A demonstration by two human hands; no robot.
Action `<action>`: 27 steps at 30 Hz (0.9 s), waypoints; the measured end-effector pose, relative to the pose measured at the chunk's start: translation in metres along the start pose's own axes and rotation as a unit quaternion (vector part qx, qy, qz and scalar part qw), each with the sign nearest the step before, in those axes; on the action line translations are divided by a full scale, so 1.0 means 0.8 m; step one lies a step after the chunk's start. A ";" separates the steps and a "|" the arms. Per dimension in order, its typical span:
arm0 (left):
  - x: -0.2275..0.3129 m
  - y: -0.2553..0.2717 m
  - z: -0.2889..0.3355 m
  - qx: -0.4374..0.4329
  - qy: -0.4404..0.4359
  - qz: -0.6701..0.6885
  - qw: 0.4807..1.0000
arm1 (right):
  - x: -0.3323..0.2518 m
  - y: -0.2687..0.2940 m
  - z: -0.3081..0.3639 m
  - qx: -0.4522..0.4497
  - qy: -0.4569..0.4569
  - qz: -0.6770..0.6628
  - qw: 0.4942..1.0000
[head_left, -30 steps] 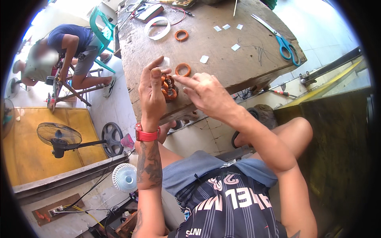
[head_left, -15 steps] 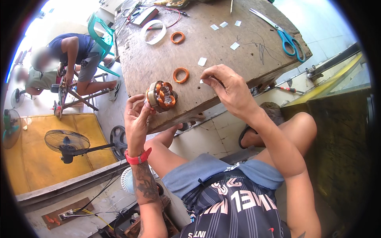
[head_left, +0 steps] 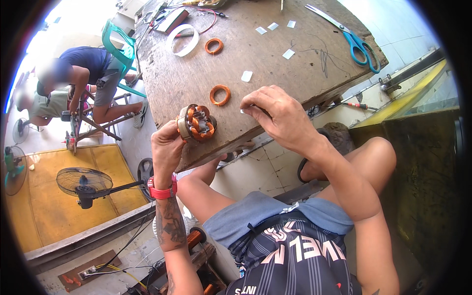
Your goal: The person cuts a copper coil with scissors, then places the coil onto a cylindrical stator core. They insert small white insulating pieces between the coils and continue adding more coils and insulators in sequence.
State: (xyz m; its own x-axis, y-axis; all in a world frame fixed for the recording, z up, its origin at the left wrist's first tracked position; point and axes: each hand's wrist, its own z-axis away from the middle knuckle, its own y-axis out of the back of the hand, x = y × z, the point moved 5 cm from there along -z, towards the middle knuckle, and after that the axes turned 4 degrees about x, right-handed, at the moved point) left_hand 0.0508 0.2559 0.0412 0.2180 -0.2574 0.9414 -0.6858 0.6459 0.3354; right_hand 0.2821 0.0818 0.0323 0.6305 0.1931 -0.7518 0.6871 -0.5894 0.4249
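A motor stator [head_left: 197,123] with copper windings rests near the table's front left edge. My left hand [head_left: 166,142] grips its left side, fingers closed against the metal ring. To the right of the stator, my right hand [head_left: 275,112] hovers over the table edge, thumb and fingers pinching a small white slip [head_left: 242,111] that mostly hides behind the fingertips. One copper wire coil [head_left: 220,95] lies just beyond the stator, and a second coil [head_left: 214,46] farther back. A loose white insulation slip [head_left: 247,76] lies between the coils and my right hand.
Several more white slips [head_left: 288,54] are scattered across the wooden table [head_left: 187,73]. Blue-handled scissors [head_left: 358,48] lie at the far right, a white ring [head_left: 183,40] at the back left. A black fan [head_left: 84,184] stands left; a person [head_left: 88,64] sits at work beyond it.
My left hand has closed more firmly round the stator's side, and the stator has turned slightly. My right hand, still pinching the slip, has come a little nearer to it.
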 end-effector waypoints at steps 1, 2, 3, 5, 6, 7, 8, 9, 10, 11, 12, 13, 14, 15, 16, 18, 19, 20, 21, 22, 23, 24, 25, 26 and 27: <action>0.001 0.001 -0.001 -0.003 -0.012 -0.012 1.000 | -0.001 -0.001 0.000 0.000 0.003 0.005 1.000; 0.000 0.001 -0.001 -0.015 -0.012 -0.013 1.000 | -0.001 -0.001 0.001 0.000 0.003 0.009 1.000; -0.001 0.003 -0.002 -0.024 -0.008 -0.017 1.000 | -0.002 -0.002 0.001 -0.001 0.007 0.016 1.000; -0.001 0.008 0.000 -0.033 0.011 -0.022 0.999 | -0.002 -0.003 0.002 -0.005 0.007 0.027 1.000; 0.000 0.010 0.003 -0.033 0.025 -0.025 0.999 | -0.001 -0.002 0.001 0.000 -0.004 0.013 1.000; 0.004 0.011 0.009 -0.034 0.034 -0.029 0.998 | 0.001 -0.002 0.001 0.006 -0.015 -0.002 1.000; 0.008 0.014 0.016 0.010 0.051 -0.027 0.998 | 0.001 -0.002 0.000 0.008 -0.020 -0.018 1.000; 0.013 0.013 0.028 0.053 0.063 -0.026 0.996 | -0.003 -0.002 0.001 0.017 -0.010 -0.040 0.999; 0.020 0.009 0.041 0.090 0.052 -0.016 0.994 | -0.008 -0.001 0.000 0.023 0.008 -0.063 0.998; 0.030 0.005 0.060 0.156 0.034 -0.055 0.986 | -0.014 0.000 0.000 0.032 0.022 -0.087 0.995; 0.039 0.000 0.083 0.231 0.025 -0.098 0.968 | -0.023 -0.006 0.003 -0.012 0.039 -0.104 0.994; 0.042 -0.020 0.104 0.214 0.025 -0.077 0.974 | -0.035 -0.013 0.009 -0.053 0.052 -0.123 0.990; 0.042 -0.052 0.125 0.196 -0.001 0.058 0.979 | -0.047 -0.021 0.015 -0.094 0.062 -0.142 0.983; 0.036 -0.074 0.134 0.171 0.020 0.061 0.983 | -0.058 -0.029 0.023 -0.134 0.057 -0.153 0.977; 0.032 -0.091 0.141 0.143 0.030 0.060 0.987 | -0.066 -0.036 0.028 -0.178 0.054 -0.164 0.969; 0.019 -0.104 0.150 0.188 0.080 0.140 0.969 | -0.064 -0.030 0.024 -0.163 0.059 -0.121 0.977; 0.015 -0.108 0.151 0.205 0.094 0.184 0.957 | -0.054 -0.023 0.014 -0.139 0.065 -0.100 0.983; 0.014 -0.110 0.149 0.209 0.091 0.184 0.956 | -0.040 -0.017 0.003 -0.117 0.067 -0.079 0.988; 0.016 -0.111 0.147 0.216 0.086 0.186 0.955 | -0.023 -0.006 -0.017 -0.057 0.113 0.024 0.992; 0.019 -0.111 0.145 0.218 0.077 0.191 0.954 | -0.002 0.004 -0.034 -0.027 0.111 0.104 0.988; 0.020 -0.112 0.145 0.209 0.092 0.190 0.955 | 0.015 0.013 -0.046 0.004 0.107 0.183 0.977; 0.022 -0.113 0.145 0.196 0.102 0.192 0.956 | 0.030 0.017 -0.054 -0.012 0.094 0.195 0.976; 0.023 -0.114 0.146 0.184 0.113 0.192 0.957 | 0.041 0.018 -0.061 -0.029 0.080 0.205 0.975; 0.024 -0.116 0.146 0.179 0.110 0.199 0.957 | 0.046 0.019 -0.068 -0.037 0.081 0.219 0.972; 0.026 -0.116 0.148 0.175 0.108 0.204 0.957 | 0.047 0.016 -0.074 -0.031 0.065 0.239 0.968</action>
State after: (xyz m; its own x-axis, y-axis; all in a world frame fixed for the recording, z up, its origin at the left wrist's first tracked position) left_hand 0.0365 0.1055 0.0258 -0.0050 0.1439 0.9896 -0.9268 0.3710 -0.0586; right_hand 0.3363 0.1281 0.0392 0.9193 0.0097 -0.3934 0.3234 -0.5884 0.7411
